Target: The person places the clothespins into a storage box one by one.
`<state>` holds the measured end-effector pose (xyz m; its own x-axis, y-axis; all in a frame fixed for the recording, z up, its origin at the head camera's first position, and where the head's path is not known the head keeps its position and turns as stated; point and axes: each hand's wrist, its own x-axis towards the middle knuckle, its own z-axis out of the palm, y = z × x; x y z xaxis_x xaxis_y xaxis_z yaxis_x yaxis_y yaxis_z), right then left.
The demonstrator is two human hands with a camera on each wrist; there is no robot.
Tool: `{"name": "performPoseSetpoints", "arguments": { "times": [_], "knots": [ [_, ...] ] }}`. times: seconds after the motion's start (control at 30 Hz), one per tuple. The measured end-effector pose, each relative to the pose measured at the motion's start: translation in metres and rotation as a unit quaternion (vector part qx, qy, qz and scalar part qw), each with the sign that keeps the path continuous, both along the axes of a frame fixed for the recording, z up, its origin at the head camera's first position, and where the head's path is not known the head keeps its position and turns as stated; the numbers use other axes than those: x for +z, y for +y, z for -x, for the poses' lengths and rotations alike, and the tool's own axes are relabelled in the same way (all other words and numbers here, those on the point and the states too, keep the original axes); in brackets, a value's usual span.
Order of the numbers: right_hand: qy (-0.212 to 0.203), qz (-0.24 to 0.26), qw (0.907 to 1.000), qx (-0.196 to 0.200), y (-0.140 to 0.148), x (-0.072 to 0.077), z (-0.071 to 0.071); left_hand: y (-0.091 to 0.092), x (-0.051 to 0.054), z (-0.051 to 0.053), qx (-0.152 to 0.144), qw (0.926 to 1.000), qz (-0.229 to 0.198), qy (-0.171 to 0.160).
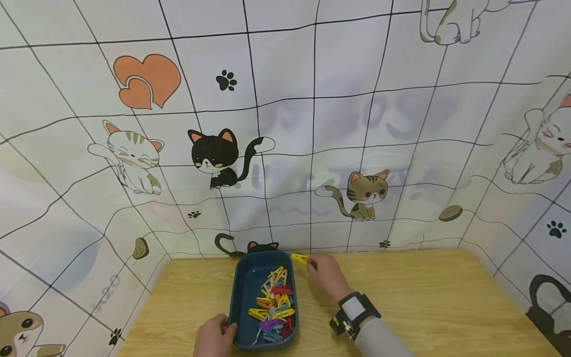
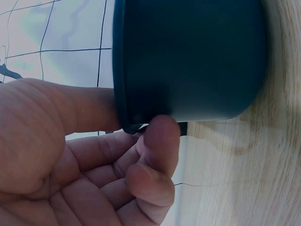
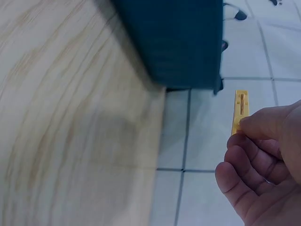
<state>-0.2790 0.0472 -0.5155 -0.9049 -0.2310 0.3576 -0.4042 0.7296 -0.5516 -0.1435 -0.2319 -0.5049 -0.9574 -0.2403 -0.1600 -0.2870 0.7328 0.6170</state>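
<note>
A dark blue rectangular tub (image 1: 241, 297) stands on the wooden table, with several coloured clothespins (image 1: 278, 300) heaped along its right side. Its near left rim is pinched by my left hand (image 1: 215, 336), thumb over the edge and fingers outside; the left wrist view shows this hand (image 2: 94, 155) at the tub's wall (image 2: 193, 61). Beyond the tub's far right corner, my right hand (image 1: 329, 276) pinches a yellow clothespin (image 1: 299, 258) between thumb and finger. The right wrist view shows that clothespin (image 3: 241, 108) apart from the tub (image 3: 176, 42).
The light wooden table (image 1: 415, 292) extends right and left of the tub. Behind it hangs a white sheet (image 1: 290, 168) with black grid lines and cartoon cats, which also runs down both sides. A watch-like device (image 1: 355, 312) is strapped to my right wrist.
</note>
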Motion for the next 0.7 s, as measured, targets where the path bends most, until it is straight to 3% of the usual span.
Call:
{"name": "performPoseSetpoints", "arguments": {
  "times": [0.2,0.37,0.7],
  "knots": [
    [0.022,0.005,0.9987,0.046,-0.015,0.015,-0.012,-0.002,0.0,0.0,-0.003,1.0,-0.001,0.002],
    [0.011,-0.008,0.9964,0.084,-0.028,0.02,-0.023,-0.003,0.0,-0.001,-0.002,1.0,-0.002,0.003],
    [0.019,-0.075,0.9852,0.153,-0.049,0.024,-0.035,-0.002,-0.001,0.0,-0.004,0.9999,0.004,0.009]
  ]
}}
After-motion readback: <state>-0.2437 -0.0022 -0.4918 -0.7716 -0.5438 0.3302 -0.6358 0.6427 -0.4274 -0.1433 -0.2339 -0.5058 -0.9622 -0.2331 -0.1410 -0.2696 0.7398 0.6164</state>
